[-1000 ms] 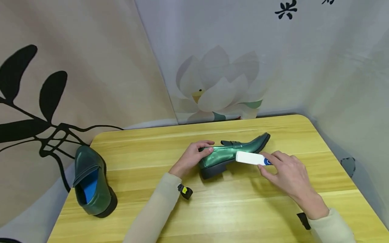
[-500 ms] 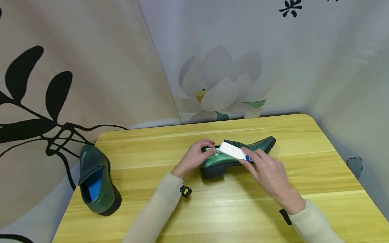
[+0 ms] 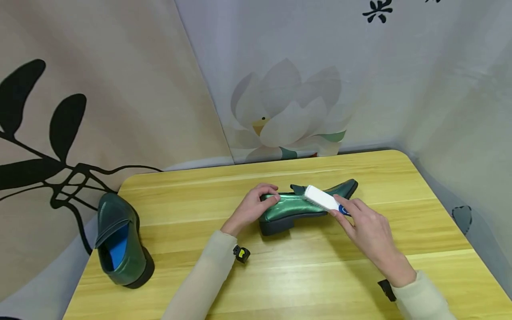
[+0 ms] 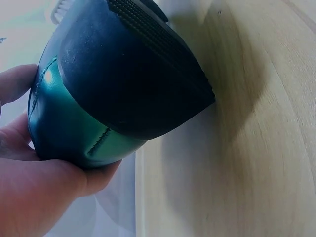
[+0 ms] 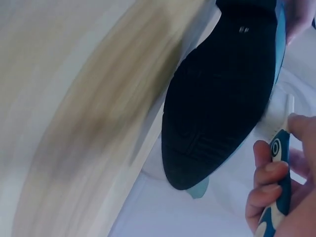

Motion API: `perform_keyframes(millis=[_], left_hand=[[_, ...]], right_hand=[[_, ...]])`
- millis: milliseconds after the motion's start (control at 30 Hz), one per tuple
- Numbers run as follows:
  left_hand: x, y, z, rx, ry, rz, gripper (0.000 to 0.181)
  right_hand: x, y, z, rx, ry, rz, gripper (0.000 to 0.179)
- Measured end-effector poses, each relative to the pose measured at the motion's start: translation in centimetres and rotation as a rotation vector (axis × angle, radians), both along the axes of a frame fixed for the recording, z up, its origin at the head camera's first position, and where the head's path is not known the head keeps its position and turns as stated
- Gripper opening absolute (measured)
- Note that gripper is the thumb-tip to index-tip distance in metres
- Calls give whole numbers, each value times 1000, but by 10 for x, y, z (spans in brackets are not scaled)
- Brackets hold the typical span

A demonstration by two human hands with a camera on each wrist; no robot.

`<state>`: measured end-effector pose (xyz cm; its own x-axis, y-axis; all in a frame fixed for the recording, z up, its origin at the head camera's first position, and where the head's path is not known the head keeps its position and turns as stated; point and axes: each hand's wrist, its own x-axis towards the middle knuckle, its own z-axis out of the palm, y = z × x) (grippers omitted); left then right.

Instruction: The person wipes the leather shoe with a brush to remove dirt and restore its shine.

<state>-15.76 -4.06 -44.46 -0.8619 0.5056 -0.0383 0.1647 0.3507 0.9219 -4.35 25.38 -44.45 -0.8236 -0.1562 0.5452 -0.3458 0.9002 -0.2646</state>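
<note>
My left hand (image 3: 254,204) grips the heel end of a shiny green loafer (image 3: 286,209), tipped partly on its side over the table. In the left wrist view, thumb and fingers wrap the back of the shoe below its dark heel block (image 4: 138,69). My right hand (image 3: 370,231) holds a white-headed brush (image 3: 320,198) by its blue-and-white handle (image 5: 281,192). Its bristles face down onto the shoe's upper, near the strap. From the right wrist, the black sole (image 5: 217,98) shows, with the brush head partly hidden behind the shoe's edge.
A second green loafer (image 3: 140,262) with a blue insole (image 3: 118,246) stands on the left side of the wooden table (image 3: 312,280). Behind the table hangs a pale curtain (image 3: 304,40) printed with a flower and dark leaves.
The brush has moved from the shoe's lower side up and left toward the opening, then back right to beside the strap. My left hand keeps its grip on the heel.
</note>
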Motion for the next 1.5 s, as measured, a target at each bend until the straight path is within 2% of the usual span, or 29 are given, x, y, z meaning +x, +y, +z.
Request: perform_keyframes(millis=[100, 267, 433, 500, 633, 700, 900, 967, 1133, 1200, 1367, 1500], left_hand=[[0, 0, 0, 3, -3, 2, 20], [1, 0, 1, 11, -9, 16, 19], [1, 0, 0, 13, -4, 14, 19], [1, 0, -1, 12, -3, 12, 19], [0, 0, -2, 7, -6, 15, 19], [0, 1, -2, 6, -9, 15, 20], [0, 0, -2, 13, 3, 6, 18], [0, 0, -2, 13, 2, 4, 18], [-3, -1, 0, 30, -23, 10, 20], [-4, -1, 0, 36, -26, 12, 21], [-5, -1, -2, 35, -13, 6, 20], [-3, -1, -4, 27, -15, 9, 21]], right_hand=[[1, 5, 1, -14, -1, -36, 45], [5, 9, 1, -5, -25, 30, 44], [3, 26, 0, -22, -21, -107, 42], [3, 31, 0, -31, -31, -129, 41], [6, 29, 0, -39, -68, -52, 43], [7, 28, -1, -45, -75, -37, 44], [-1, 45, -3, -54, -94, -151, 39], [0, 45, -3, -58, -101, -139, 40], [0, 41, -1, -37, -137, -23, 47], [-4, 46, 0, -39, -179, -29, 45], [-16, 64, -1, -79, -263, -123, 40], [-13, 62, 1, -105, -303, -61, 42]])
